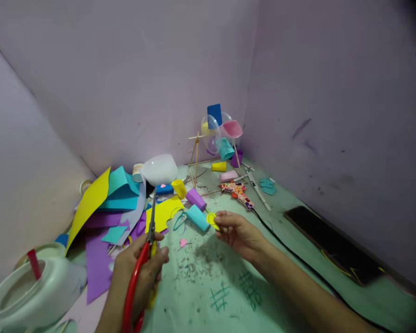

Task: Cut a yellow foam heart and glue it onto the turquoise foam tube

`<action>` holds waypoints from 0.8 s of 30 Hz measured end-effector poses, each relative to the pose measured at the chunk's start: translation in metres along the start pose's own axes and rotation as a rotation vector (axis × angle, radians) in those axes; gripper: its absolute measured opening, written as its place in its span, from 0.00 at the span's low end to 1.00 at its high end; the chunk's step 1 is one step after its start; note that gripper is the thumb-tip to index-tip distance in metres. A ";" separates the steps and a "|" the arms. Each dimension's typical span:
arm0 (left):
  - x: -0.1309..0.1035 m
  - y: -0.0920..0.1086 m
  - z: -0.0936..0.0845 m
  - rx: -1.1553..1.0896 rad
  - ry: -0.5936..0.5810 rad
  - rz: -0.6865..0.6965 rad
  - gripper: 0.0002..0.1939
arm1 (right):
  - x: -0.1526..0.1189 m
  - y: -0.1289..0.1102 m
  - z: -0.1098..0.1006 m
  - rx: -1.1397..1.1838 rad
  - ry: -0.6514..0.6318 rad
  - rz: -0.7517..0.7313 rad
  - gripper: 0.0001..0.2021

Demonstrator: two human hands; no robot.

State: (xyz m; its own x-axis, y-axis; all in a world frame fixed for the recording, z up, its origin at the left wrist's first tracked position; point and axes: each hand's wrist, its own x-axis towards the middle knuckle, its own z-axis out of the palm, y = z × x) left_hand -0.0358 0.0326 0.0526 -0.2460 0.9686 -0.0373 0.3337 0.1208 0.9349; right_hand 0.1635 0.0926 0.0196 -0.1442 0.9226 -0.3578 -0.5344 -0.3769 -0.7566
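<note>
Near left, the left hand [142,273] is gripping the red-handled scissors [146,249], fingers curling round them, blades pointing toward the far side. Over to the right, the right hand [241,233] is pinching a small yellow piece [211,220] in its fingers, and a turquoise cup [197,217] is lying just left of it! Farther right, a patterned glue gun [241,193] is resting on the desk [190,300].

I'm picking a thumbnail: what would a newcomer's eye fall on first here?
Probably the red-handled scissors in the left hand, low and left of centre, while the right hand holds a small yellow piece near the middle. Next might come the stick stand at the back, with clear discs and a pink cup-like piece up top, then the large yellow sheet at left.
</note>
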 end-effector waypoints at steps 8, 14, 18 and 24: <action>-0.025 -0.022 0.055 -0.351 -0.067 -0.160 0.20 | -0.023 0.043 0.002 0.046 -0.021 0.043 0.15; -0.026 -0.028 0.055 -0.364 -0.066 -0.094 0.16 | -0.030 0.057 0.005 -0.064 -0.044 -0.031 0.15; -0.019 -0.032 0.049 -0.344 -0.046 -0.088 0.17 | -0.032 0.056 0.006 -0.109 -0.042 0.075 0.13; -0.021 -0.031 0.047 -0.292 -0.071 -0.078 0.18 | -0.031 0.055 0.006 -0.072 0.059 0.108 0.15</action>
State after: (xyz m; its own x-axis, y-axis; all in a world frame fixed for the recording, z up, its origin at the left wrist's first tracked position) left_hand 0.0016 0.0190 0.0075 -0.1929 0.9728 -0.1282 0.0386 0.1381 0.9897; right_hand 0.1335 0.0438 -0.0072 -0.1475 0.8707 -0.4691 -0.4566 -0.4807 -0.7487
